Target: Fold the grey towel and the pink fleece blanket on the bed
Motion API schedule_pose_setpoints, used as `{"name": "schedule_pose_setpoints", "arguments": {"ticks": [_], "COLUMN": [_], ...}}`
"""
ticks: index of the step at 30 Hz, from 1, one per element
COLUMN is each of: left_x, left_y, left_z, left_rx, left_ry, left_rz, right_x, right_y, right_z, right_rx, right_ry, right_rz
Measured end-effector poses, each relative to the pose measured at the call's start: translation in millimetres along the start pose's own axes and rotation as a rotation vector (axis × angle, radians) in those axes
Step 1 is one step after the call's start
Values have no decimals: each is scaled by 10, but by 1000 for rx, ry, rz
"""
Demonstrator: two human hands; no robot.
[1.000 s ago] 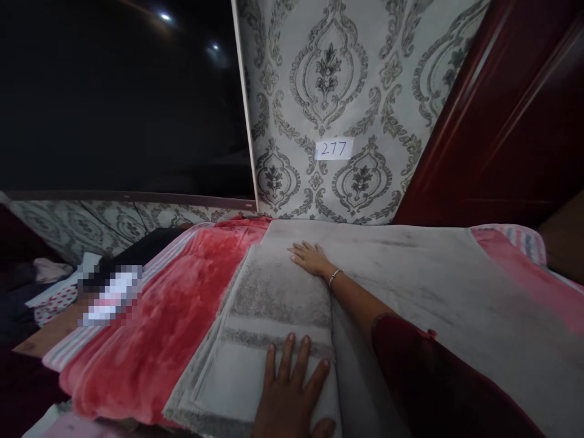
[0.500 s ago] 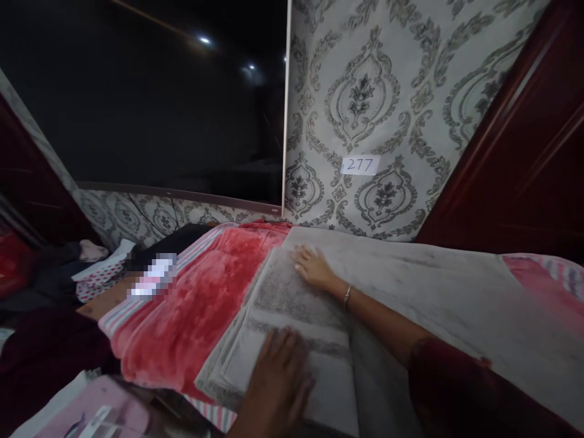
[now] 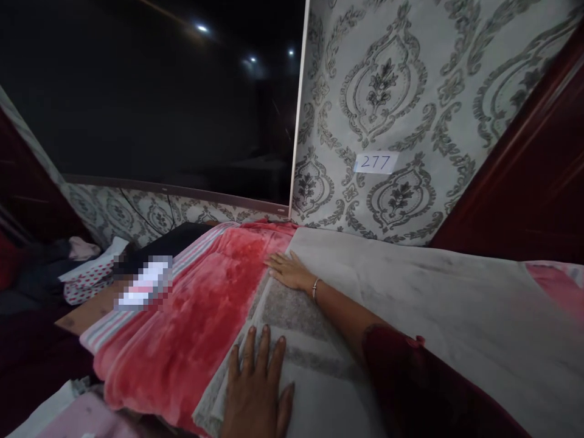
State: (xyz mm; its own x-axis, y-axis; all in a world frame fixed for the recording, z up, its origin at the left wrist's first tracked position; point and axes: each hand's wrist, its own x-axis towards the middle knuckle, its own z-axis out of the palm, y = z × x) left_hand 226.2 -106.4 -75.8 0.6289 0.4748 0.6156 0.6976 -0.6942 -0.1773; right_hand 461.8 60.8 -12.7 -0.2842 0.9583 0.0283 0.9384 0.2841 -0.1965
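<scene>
A folded grey-and-white cloth [image 3: 314, 353] with darker grey bands lies in layers before me. My left hand [image 3: 258, 383] rests palm down on its near part, fingers spread, thumb to the right. My right hand [image 3: 289, 272], with a thin bracelet at the wrist, lies flat at the far left corner of the fold, its fingertips reaching to the red plush blanket [image 3: 196, 310]. Neither hand grips anything. From the fold a pale grey expanse of cloth [image 3: 433, 292] spreads to the right. My right forearm hides part of the fold.
A large dark TV screen [image 3: 159, 103] stands behind, beside patterned wallpaper bearing a paper label [image 3: 375, 162] marked 277. A white cloth with red dots [image 3: 89, 280] and dark clothes [image 3: 31, 274] lie at left. Pink fabric [image 3: 86, 417] is at lower left. A dark red wooden panel [image 3: 515, 188] rises at right.
Both hands have slid left across the folded cloth, the right one to its far left edge. My left fingers are now more clearly spread. The view has shifted slightly.
</scene>
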Motion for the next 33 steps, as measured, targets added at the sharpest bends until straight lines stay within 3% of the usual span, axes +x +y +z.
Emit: {"name": "schedule_pose_setpoints", "arguments": {"ticks": [7, 14, 18, 26, 29, 33], "left_x": [-49, -18, 4, 59, 24, -149], "left_y": [31, -14, 11, 54, 76, 56], "left_z": [90, 3, -57, -136, -228, -450], "left_rx": [-70, -36, -55, -211, -303, -443], "left_ry": [-31, -13, -16, -117, -48, 190], "left_rz": [-87, -30, -67, -145, -217, -422], "right_x": [228, 216, -64, -892, -952, -868], "right_y": [248, 205, 285, 773, 833, 832], "right_z": [-5, -84, -283, -457, -484, -569], "right_rx": [18, -74, -104, -80, -35, 41], "right_ry": [18, 174, 176, -46, -69, -67], "right_rz": [160, 302, 352, 484, 506, 491]}}
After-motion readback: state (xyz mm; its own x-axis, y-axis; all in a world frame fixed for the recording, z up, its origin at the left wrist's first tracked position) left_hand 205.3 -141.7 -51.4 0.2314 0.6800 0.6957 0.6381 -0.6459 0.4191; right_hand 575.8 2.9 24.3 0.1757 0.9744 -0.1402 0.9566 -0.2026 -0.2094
